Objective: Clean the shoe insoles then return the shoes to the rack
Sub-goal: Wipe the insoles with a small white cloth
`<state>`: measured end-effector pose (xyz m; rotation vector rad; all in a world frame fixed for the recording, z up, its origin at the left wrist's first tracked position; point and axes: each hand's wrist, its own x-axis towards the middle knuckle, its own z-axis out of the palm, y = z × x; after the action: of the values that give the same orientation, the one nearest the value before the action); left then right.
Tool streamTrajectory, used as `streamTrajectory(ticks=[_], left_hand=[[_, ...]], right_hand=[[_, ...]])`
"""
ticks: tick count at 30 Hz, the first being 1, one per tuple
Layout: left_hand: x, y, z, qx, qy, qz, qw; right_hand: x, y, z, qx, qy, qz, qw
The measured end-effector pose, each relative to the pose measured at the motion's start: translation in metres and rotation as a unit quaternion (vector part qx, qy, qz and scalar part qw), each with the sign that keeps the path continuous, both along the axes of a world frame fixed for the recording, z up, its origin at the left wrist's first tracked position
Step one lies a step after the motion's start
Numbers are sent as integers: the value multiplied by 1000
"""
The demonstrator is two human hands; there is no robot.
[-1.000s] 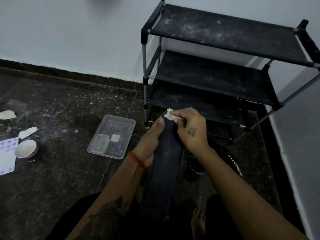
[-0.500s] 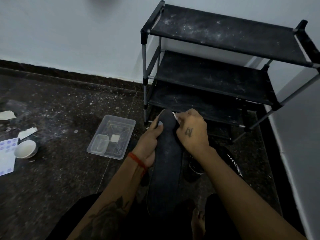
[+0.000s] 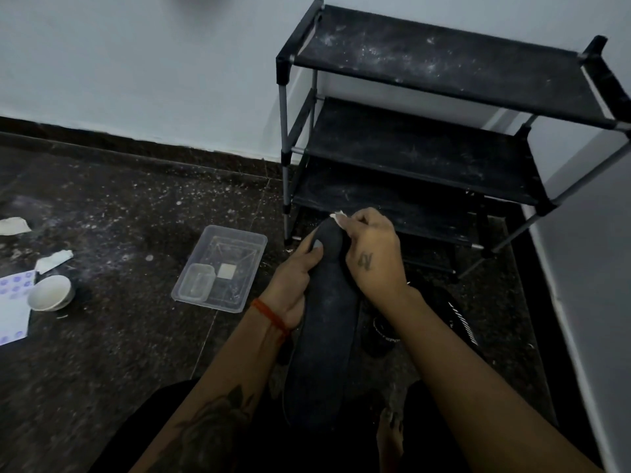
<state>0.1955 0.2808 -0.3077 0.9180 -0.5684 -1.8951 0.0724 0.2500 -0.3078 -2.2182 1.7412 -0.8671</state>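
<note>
long dark insole [image 3: 324, 336] standing up over the lap, gripped along its side by the left hand [image 3: 293, 278] to keep it steady. up at its tip, small white wipe [image 3: 338, 217] pinched in the right hand [image 3: 374, 254], likely for rubbing dirt off. farther back, dusty shoe rack [image 3: 426, 155] waiting by the wall.

Clear plastic tray [image 3: 239, 247] on dark speckled floor [image 3: 112, 336] — white bowl [image 3: 51, 293] and paper scraps [image 3: 54, 261] further left

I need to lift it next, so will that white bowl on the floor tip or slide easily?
The white bowl looks wide and low, so it probably won't tip. Its smooth glazed look suggests it may slide on the polished floor and could chip if knocked.
</note>
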Motion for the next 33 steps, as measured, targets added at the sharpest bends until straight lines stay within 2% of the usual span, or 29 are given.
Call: streamTrajectory(ticks=[3,6,9,12,18,21,24,27,30,33], left_hand=[[0,-2,1,9,-20,6,1000],[2,-4,0,22,-20,22,999],[2,-2,0,49,-2,24,999],[3,-2,1,97,-4,34,995],[10,-5,2,121,-14,25,992],[9,-5,2,103,-17,10,995],[6,-5,1,100,-24,18,994],[8,-6,0,96,-34,31,994],[12,-7,1,101,-16,20,995],[11,-6,0,103,-27,16,994]], right_hand=[[-11,-4,1,36,17,-53,998],[-12,-1,9,-60,-66,-84,992],[2,7,5,-73,-50,-1,996],[15,15,-1,-33,-48,54,997],[7,21,12,47,-91,209,973],[-9,16,14,84,-102,197,971],[-13,11,5,4,-96,119,988],[-5,9,-1,-64,-110,60,990],[4,13,-2,-53,-120,84,988],[8,20,5,18,-121,183,975]])
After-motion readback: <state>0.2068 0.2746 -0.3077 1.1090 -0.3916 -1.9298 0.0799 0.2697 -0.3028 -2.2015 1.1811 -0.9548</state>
